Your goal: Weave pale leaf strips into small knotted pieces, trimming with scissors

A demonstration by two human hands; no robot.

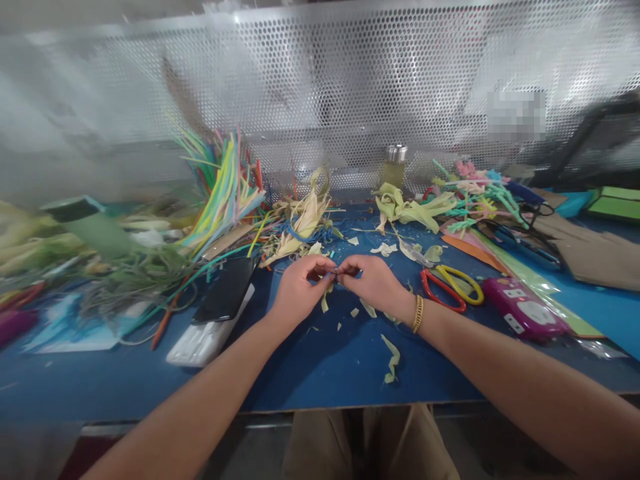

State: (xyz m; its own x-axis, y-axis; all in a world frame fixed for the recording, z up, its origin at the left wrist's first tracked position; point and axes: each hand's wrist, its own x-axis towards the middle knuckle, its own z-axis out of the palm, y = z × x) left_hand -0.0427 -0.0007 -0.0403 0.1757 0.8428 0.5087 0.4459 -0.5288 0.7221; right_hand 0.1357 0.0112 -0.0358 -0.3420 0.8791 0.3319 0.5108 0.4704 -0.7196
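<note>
My left hand (305, 281) and my right hand (373, 281) meet over the middle of the blue table, fingertips almost touching. Each is closed in a pinch. Something small and dark sits between the fingertips, too small to name. Below and around the hands lie scraps of pale green corn husk (391, 360). Just behind my left hand is a bundle of husk (303, 223) with blue strands around it. Another pale green husk (410, 207) lies farther back on the right. Scissors (453, 288) with red and yellow handles rest beside my right wrist.
Left of my forearm, a black phone (226, 290) lies on a white object (205, 340). Behind it stand colourful pipe cleaners (220, 193). A purple case (523, 308) is at right. A lidded jar (395, 167) stands before the perforated metal panel (350, 87).
</note>
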